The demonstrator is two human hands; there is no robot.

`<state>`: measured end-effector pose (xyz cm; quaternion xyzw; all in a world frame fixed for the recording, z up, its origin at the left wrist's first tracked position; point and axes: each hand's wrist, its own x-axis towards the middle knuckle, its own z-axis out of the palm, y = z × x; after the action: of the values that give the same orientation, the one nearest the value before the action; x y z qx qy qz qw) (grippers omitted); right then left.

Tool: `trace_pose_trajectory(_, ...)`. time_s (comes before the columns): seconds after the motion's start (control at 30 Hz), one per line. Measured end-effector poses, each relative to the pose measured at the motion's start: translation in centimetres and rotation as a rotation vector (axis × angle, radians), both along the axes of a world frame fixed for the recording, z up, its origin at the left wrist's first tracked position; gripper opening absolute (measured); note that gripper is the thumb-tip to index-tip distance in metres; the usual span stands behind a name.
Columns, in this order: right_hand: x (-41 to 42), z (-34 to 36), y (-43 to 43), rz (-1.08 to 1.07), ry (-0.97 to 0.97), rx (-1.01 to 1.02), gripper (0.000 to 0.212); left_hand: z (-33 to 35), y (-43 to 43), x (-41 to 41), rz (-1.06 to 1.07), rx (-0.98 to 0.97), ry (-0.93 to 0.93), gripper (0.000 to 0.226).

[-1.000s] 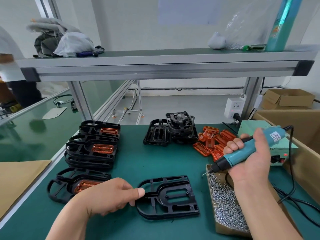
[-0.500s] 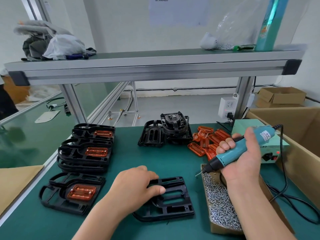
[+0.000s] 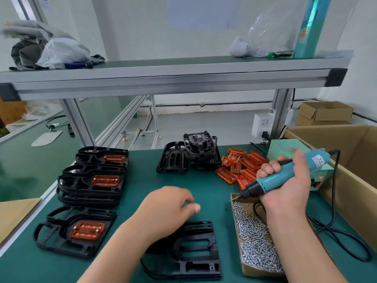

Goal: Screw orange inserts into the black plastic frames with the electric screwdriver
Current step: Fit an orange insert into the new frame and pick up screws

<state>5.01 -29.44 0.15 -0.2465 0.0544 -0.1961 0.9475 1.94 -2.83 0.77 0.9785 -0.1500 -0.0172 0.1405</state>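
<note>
At lower centre, the empty, half-curled left hand [image 3: 169,209] is hovering over a bare black frame [image 3: 214,256] probably awaiting an orange insert [image 3: 225,175], the right hand [image 3: 293,186] gripping the electric screwdriver [image 3: 269,183].

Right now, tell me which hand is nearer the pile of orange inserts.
Right. The right hand, gripping the electric screwdriver, is at the right edge of the pile. The left hand is over the empty black frame, left of the pile and nearer the person.
</note>
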Motion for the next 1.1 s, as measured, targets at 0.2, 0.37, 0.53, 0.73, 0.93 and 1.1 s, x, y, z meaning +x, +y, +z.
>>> trace_pose_trajectory(0.2, -0.1, -0.1, 0.3, -0.008, 0.009, -0.001, 0.037, -0.6, -6.4, 6.5, -0.025, -0.156, 0.005, 0.025)
trace_pose_trajectory(0.37, -0.1, -0.1, 0.6, 0.001, 0.018, -0.019, 0.037, -2.4, -9.9, 9.9, -0.147, -0.023, -0.01, 0.043)
trace_pose_trajectory(0.53, -0.1, -0.1, 0.6, 0.003, 0.027, -0.032, 0.037, -3.0, -9.2, 10.6, -0.16, 0.084, -0.045, 0.033)
trace_pose_trajectory(0.73, 0.0, -0.4, 0.7, 0.008, 0.026, -0.038, 0.037, -1.9, -6.1, 7.7, -0.154, 0.085, 0.028, 0.025)
trace_pose_trajectory(0.93, 0.0, -0.6, 0.8, 0.014, 0.009, -0.051, 0.036, -1.6, -1.9, 4.2, -0.07, -0.132, 0.123, 0.014)
trace_pose_trajectory(1.1, -0.1, -0.4, 1.1, 0.019, 0.014, -0.057, 0.035, -1.9, 1.0, 4.5, -0.04, -0.23, 0.144, 0.037)
